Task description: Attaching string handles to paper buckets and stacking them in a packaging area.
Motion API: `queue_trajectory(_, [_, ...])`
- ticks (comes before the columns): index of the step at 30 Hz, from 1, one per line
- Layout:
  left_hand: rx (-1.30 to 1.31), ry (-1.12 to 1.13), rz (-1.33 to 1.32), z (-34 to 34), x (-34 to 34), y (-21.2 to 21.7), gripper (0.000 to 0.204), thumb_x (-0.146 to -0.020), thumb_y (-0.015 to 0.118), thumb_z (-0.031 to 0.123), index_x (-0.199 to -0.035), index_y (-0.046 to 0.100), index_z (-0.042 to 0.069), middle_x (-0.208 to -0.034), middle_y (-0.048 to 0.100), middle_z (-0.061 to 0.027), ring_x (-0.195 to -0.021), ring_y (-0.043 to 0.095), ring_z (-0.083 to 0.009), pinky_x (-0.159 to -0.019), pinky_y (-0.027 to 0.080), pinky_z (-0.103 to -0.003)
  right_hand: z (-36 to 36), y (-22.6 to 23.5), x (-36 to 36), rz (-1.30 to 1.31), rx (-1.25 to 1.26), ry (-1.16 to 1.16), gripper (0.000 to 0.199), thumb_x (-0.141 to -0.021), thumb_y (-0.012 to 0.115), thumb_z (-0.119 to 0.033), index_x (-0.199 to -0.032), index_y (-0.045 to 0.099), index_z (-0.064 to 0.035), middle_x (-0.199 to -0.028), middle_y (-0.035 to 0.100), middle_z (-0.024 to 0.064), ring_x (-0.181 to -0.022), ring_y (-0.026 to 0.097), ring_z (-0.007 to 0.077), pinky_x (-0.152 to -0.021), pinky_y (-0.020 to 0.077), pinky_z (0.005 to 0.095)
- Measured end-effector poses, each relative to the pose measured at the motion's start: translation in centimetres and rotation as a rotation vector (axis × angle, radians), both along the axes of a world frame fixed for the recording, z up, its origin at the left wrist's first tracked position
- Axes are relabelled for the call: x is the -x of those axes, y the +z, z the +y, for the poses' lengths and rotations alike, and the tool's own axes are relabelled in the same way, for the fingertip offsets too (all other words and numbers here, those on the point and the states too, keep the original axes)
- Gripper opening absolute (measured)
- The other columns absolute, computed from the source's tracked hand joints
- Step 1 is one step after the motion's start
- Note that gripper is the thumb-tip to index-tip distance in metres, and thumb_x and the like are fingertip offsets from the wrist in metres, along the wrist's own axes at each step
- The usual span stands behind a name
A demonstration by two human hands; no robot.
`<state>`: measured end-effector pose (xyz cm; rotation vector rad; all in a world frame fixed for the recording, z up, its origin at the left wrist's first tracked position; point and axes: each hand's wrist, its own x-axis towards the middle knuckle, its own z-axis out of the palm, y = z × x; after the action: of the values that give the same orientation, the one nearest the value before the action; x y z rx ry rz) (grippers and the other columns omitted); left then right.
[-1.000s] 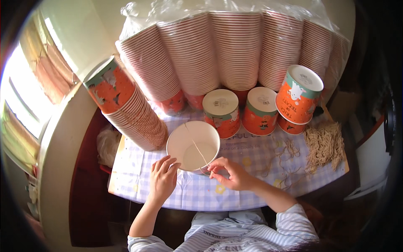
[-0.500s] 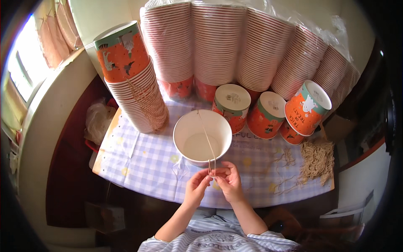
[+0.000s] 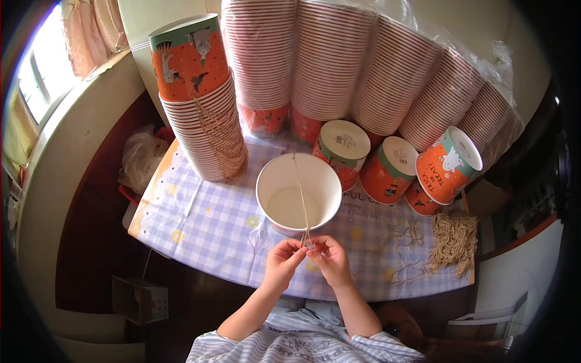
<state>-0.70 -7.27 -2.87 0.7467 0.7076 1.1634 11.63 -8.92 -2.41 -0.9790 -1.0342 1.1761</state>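
A white paper bucket [image 3: 273, 189] stands mouth up at the middle of the table, just beyond my hands. A beige string [image 3: 301, 189] runs across its mouth from the far rim to the near rim, then down to my fingers. My left hand [image 3: 282, 262] is closed in a pinch on the string, thumb against fingertips. Beside it my right hand [image 3: 331, 260] also pinches string, its fingertips almost touching the left ones. Several strands come together between the two hands; whether they are knotted is too small to tell.
At the left rises a tall nested stack of orange buckets [image 3: 193, 130], with strings hanging down its side. Plastic-wrapped stacks [image 3: 333, 60] line the back. Upside-down orange buckets [image 3: 387, 172] stand at the right, near a heap of beige strings [image 3: 454, 242]. A checked cloth [image 3: 212, 242] covers the table.
The whole view has shifted slightly. Both hands stay pinched at the bucket's near rim, and the strands there, spread in a loop before, now lie closer together.
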Motion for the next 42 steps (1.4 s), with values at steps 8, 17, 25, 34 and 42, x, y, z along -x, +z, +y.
queue_trajectory(8, [0.123,-0.020,-0.165,0.6,0.6,0.3,0.006,-0.082,0.055,0.005,-0.084,0.049,0.005,-0.071,0.054,-0.0023,-0.061,0.050,-0.0089,-0.056,0.040,-0.021,0.2,0.7,-0.3,0.210,0.069,-0.004,0.007,-0.079,0.061,-0.005,-0.084,0.057,-0.0037,-0.079,0.059,0.0006,-0.072,0.051,0.0054,-0.064,0.0410,0.0181])
queue_trajectory(17, [0.255,-0.099,-0.397,0.3,0.4,0.1,0.013,-0.083,0.055,0.006,-0.095,0.052,0.005,-0.083,0.056,-0.0023,-0.071,0.052,-0.0083,-0.059,0.040,-0.019,0.2,0.1,-0.3,0.245,0.067,0.033,0.009,-0.079,0.059,-0.002,-0.087,0.058,-0.0030,-0.083,0.062,0.0065,-0.072,0.056,0.0099,-0.065,0.0450,0.0220])
queue_trajectory(25, [0.303,-0.086,-0.407,-0.6,-0.9,0.1,0.011,-0.083,0.056,0.008,-0.094,0.055,0.007,-0.084,0.058,-0.0007,-0.073,0.052,-0.0074,-0.061,0.039,-0.021,0.0,0.5,0.3,0.304,0.085,0.024,0.007,-0.079,0.059,-0.001,-0.086,0.057,-0.0022,-0.081,0.061,0.0058,-0.071,0.057,0.0113,-0.067,0.0469,0.0237])
queue_trajectory(34, [0.308,-0.095,-0.541,-0.5,-1.0,-0.3,0.009,-0.080,0.059,0.005,-0.089,0.059,0.007,-0.086,0.060,-0.0014,-0.077,0.054,-0.0104,-0.063,0.041,-0.021,-0.3,0.1,0.0,0.344,0.006,0.037,0.006,-0.079,0.057,0.002,-0.083,0.055,-0.0022,-0.082,0.057,0.0046,-0.073,0.056,0.0120,-0.068,0.0465,0.0233])
queue_trajectory(42, [0.351,-0.058,-0.449,-0.3,-1.0,1.4,0.006,-0.079,0.061,0.008,-0.083,0.058,0.006,-0.074,0.057,-0.0006,-0.067,0.052,-0.0097,-0.061,0.042,-0.021,-0.2,-1.1,-0.1,0.387,-0.042,0.034,0.007,-0.079,0.057,0.003,-0.082,0.055,-0.0030,-0.083,0.057,0.0055,-0.073,0.056,0.0135,-0.068,0.0466,0.0241])
